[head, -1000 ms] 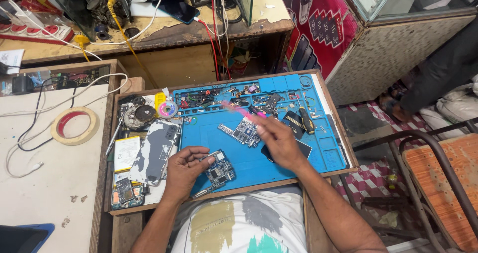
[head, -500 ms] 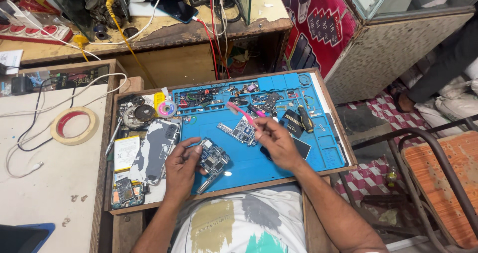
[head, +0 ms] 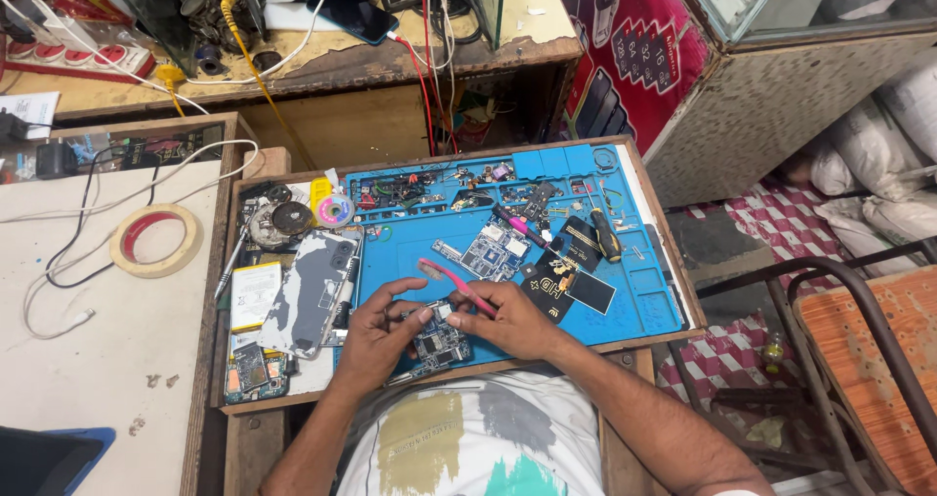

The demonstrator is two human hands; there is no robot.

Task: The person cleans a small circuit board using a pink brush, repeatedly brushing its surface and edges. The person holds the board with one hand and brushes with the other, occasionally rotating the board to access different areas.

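Head view looks down on a cluttered repair table [head: 459,374], with much of it hard to read: at the far left a dark blue object [head: 44,462] is cut off by the bottom corner, the small parts in the trays of the blue mat [head: 634,291] are too tiny to tell apart, and the person's forearms leave the lower edge of the picture. On the pale surface at left lies a roll of tape [head: 154,239] with a red inner ring, looped by thin cables. Inside the wooden tray, going rightward, sit a small circuit board [head: 252,371] at the lower left corner, a flat yellowish battery [head: 255,296], a grey phone back cover [head: 314,291], and above them a round dark part [head: 291,217] beside a small reel of pink-rimmed tape [head: 334,210]. The mat's upper compartments hold screws, chips and wire scraps that cannot be made out singly; on its open field lie a second phone circuit board [head: 495,250], a black flat piece [head: 571,281] and a screwdriver [head: 605,234] with a yellow band. The left hand [head: 376,335] pinches the near phone motherboard [head: 436,342] at its left edge between thumb and fingers, holding it just above the mat's front edge. The right hand [head: 512,322] has its grip closed narrowly around a pink toothbrush [head: 454,281], whose head points up and left over the board; whether the bristles touch the board cannot be told. The two hands are nearly touching over the board.
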